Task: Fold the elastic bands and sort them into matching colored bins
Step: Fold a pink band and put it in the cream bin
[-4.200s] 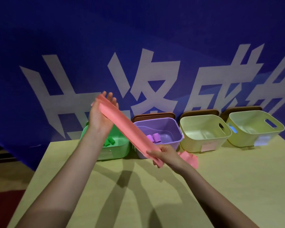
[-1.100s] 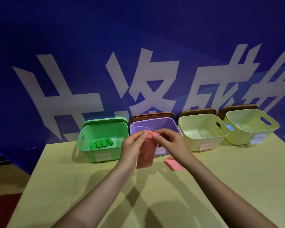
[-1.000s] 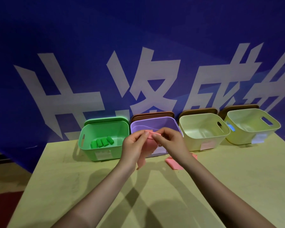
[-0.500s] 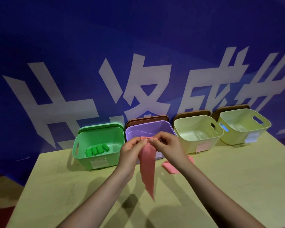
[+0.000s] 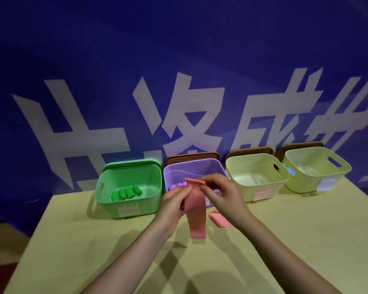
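A pink elastic band (image 5: 197, 211) hangs down in front of the purple bin (image 5: 200, 166). My left hand (image 5: 174, 203) and my right hand (image 5: 220, 195) pinch its folded top end between fingertips, above the table. Another pink band (image 5: 219, 218) lies flat on the table just right of my hands. The green bin (image 5: 128, 177) at the left holds several rolled green bands (image 5: 125, 193). Purple rolls (image 5: 177, 185) show inside the purple bin, partly hidden by my left hand.
Two pale yellow-green bins (image 5: 256, 172) (image 5: 316, 166) stand at the right, each with a small label. Brown lids lean behind three bins. A blue banner with white characters hangs behind the yellow-green table (image 5: 306, 240).
The band was stretched between my far-apart hands; both hands then came together at its top end. Over the last second its lower part dropped and now hangs straight down.
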`<action>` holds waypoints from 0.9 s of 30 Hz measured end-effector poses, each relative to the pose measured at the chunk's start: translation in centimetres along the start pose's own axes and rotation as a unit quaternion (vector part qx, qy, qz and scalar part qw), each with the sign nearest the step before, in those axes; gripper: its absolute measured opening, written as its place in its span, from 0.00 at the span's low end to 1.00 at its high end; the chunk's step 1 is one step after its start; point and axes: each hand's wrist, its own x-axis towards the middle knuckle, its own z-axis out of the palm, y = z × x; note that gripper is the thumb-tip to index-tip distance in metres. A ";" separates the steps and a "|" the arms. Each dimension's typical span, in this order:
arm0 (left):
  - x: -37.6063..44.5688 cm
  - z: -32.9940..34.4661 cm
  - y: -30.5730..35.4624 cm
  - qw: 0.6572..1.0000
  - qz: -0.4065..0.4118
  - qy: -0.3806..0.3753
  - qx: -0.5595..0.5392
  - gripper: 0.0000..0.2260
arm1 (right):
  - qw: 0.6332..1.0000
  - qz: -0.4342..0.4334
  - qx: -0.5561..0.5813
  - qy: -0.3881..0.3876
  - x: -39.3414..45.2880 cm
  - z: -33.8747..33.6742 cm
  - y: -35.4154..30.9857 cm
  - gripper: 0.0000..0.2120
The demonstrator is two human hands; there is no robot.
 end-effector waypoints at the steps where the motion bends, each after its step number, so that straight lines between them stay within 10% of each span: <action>1: -0.1 -0.1 0.2 1.000 -0.002 -0.006 -0.021 0.07 | 0.998 -0.045 -0.032 -0.012 0.0 0.0 0.1 0.09; 10: 0.0 -1.2 0.9 0.995 -0.013 -0.063 -0.077 0.11 | 0.980 -0.146 -0.122 -0.062 0.5 -0.6 0.5 0.12; 19: -0.1 0.0 -0.5 0.993 0.095 -0.005 0.069 0.05 | 0.982 0.147 0.120 -0.013 -1.1 0.4 0.5 0.09; 27: -0.4 -0.3 -0.9 0.951 0.220 0.047 0.214 0.07 | 0.983 0.133 0.123 0.003 -0.8 2.3 0.3 0.10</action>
